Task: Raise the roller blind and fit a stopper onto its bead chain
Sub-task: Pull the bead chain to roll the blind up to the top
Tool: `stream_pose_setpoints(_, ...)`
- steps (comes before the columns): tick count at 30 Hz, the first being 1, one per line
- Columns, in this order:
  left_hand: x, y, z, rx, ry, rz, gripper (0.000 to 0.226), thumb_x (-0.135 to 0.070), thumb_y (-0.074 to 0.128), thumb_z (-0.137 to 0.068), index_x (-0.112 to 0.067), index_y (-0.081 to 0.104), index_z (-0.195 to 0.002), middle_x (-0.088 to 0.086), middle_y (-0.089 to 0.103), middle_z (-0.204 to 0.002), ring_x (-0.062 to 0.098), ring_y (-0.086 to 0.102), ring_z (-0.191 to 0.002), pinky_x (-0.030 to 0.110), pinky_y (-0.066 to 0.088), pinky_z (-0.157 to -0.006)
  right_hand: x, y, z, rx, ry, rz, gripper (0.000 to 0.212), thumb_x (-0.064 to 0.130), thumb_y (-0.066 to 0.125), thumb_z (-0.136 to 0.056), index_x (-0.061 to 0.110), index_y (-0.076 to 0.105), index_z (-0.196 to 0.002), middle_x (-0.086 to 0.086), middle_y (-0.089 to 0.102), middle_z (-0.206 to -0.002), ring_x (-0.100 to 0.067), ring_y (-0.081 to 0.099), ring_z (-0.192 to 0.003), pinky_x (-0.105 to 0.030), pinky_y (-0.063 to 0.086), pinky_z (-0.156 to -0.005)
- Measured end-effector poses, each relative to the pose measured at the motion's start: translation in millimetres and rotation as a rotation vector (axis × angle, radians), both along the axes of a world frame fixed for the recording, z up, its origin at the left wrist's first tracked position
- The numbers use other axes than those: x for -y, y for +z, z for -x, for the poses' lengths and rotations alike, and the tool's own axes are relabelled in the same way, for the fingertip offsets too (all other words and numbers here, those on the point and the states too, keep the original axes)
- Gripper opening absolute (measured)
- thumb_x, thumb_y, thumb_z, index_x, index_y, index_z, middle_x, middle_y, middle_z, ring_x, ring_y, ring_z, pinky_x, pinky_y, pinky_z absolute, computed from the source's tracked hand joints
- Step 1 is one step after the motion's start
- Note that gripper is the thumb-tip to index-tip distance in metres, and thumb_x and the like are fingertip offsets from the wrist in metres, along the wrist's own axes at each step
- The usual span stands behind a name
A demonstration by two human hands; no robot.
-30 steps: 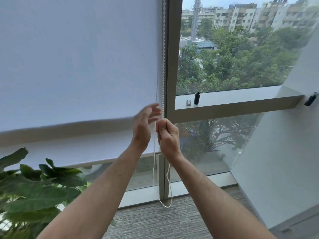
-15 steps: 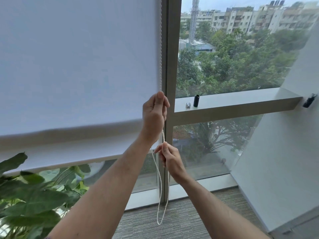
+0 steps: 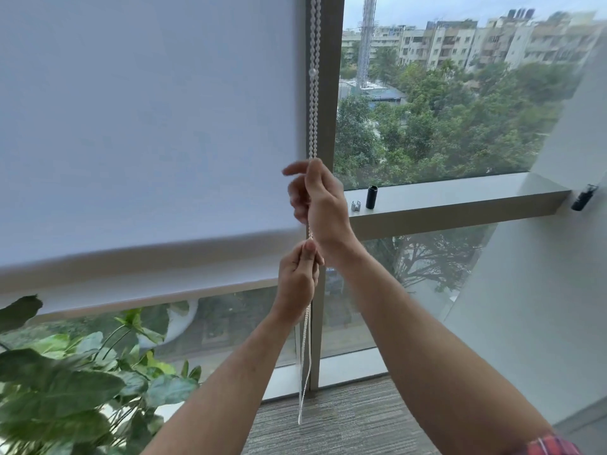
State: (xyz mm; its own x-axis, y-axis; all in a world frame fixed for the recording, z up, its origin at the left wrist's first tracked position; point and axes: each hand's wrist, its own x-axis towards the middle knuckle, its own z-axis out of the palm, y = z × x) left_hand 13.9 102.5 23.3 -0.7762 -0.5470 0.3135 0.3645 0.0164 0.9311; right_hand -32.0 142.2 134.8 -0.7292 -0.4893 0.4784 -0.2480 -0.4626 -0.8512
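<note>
The white roller blind (image 3: 147, 126) covers the left window, and its bottom rail (image 3: 164, 274) hangs just below sill height. Its white bead chain (image 3: 313, 110) runs down the grey window post, with a clear round piece (image 3: 312, 72) on it high up. My right hand (image 3: 323, 205) is the upper one, curled around the chain with the index finger sticking out. Below it my left hand (image 3: 297, 280) pinches the chain between thumb and fingers. The chain's loop (image 3: 301, 412) dangles near the floor.
A small silvery clip (image 3: 355, 205) and a black cylinder (image 3: 371, 197) stand on the window sill (image 3: 460, 198) to the right of my hands. A black fitting (image 3: 583, 200) is on the right wall. A leafy plant (image 3: 65, 389) fills the lower left.
The hands have swapped places on the chain: my left hand went from above down to the lower grip, and my right hand rose from below to the upper grip.
</note>
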Motion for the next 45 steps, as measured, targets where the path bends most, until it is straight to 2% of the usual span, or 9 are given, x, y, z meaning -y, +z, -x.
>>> stream_pose_setpoints(7,3,-14,-7,0.015,-0.083,0.008,0.042,-0.022,0.043,-0.097,-0.028,0.056,-0.057,-0.014,0.036,-0.046,0.002,0.028,-0.042,0.016,0.026,-0.041,4,-24,-4,-0.022,-0.123,0.018,0.041,0.032,0.04,-0.103,0.026,0.05,-0.064,0.01,0.035,-0.051,-0.008,0.028,-0.046,-0.022,0.023,-0.041)
stream_pose_setpoints(14,28,-21,-6,0.124,-0.036,0.061,0.055,-0.045,0.027,-0.1,-0.02,0.074,-0.088,0.009,0.063,-0.063,0.0,0.064,-0.059,0.018,0.049,-0.057,-2,-62,-8,-0.032,-0.186,-0.086,0.038,0.037,0.043,-0.099,0.028,0.051,-0.062,0.015,0.041,-0.052,-0.006,0.035,-0.05,-0.023,0.03,-0.046)
stream_pose_setpoints(18,33,30,-1,0.01,0.02,0.022,0.052,-0.052,0.034,-0.098,-0.023,0.076,-0.091,0.001,0.074,-0.079,0.015,0.071,-0.076,0.026,0.053,-0.066,-8,-91,-13,-0.015,-0.172,-0.143,0.036,0.031,0.045,-0.098,0.03,0.054,-0.063,0.016,0.046,-0.053,-0.004,0.039,-0.051,-0.027,0.036,-0.049)
stream_pose_setpoints(24,19,101,5,-0.225,-0.119,0.114,0.036,-0.034,0.036,-0.102,-0.013,0.066,-0.108,-0.004,0.063,-0.068,0.015,0.058,-0.057,0.026,0.046,-0.051,-20,-146,-26,0.034,-0.141,-0.288,0.04,0.029,0.043,-0.1,0.031,0.046,-0.06,0.015,0.041,-0.052,-0.001,0.032,-0.049,-0.023,0.027,-0.051)
stream_pose_setpoints(27,8,103,10,-0.224,-0.089,0.124,0.031,-0.025,0.04,-0.103,-0.012,0.065,-0.09,-0.016,0.041,-0.051,0.004,0.033,-0.042,0.018,0.029,-0.042,-23,-154,-28,0.055,-0.133,-0.31,0.04,0.03,0.043,-0.1,0.031,0.046,-0.06,0.016,0.038,-0.052,-0.003,0.031,-0.05,-0.025,0.026,-0.052)
stream_pose_setpoints(34,-1,94,10,-0.27,0.004,0.079,0.039,-0.025,0.041,-0.102,-0.03,0.063,-0.069,-0.016,0.035,-0.045,0.005,0.026,-0.038,0.019,0.023,-0.039,-35,-147,-25,0.167,0.13,-0.327,0.044,0.029,0.035,-0.107,0.025,0.054,-0.068,0.006,0.04,-0.058,-0.007,0.032,-0.048,-0.021,0.027,-0.045)
stream_pose_setpoints(39,-5,59,6,-0.164,0.05,0.083,0.034,-0.028,0.044,-0.1,-0.026,0.061,-0.071,0.003,0.033,-0.048,0.015,0.027,-0.042,0.038,0.021,-0.042,-41,-125,-1,0.126,0.164,-0.474,0.06,0.052,0.018,-0.103,0.016,0.066,-0.102,-0.003,0.07,-0.093,-0.015,0.069,-0.087,-0.033,0.056,-0.082)
stream_pose_setpoints(42,-3,38,-1,-0.12,0.052,0.086,0.037,-0.024,0.043,-0.1,-0.028,0.061,-0.068,-0.011,0.044,-0.048,0.006,0.036,-0.042,0.022,0.031,-0.042,-38,-96,12,0.062,0.015,-0.429,0.065,0.064,0.017,-0.094,0.028,0.067,-0.116,-0.002,0.072,-0.105,-0.02,0.069,-0.107,-0.04,0.056,-0.093)
stream_pose_setpoints(45,1,28,-2,-0.101,0.055,0.096,0.04,-0.017,0.042,-0.1,-0.028,0.062,-0.068,-0.011,0.045,-0.048,0.003,0.036,-0.042,0.018,0.029,-0.041,-29,-60,16,0.004,-0.121,-0.397,0.079,0.071,0.023,-0.091,0.013,0.062,-0.128,-0.011,0.067,-0.122,-0.02,0.065,-0.114,-0.046,0.052,-0.101)
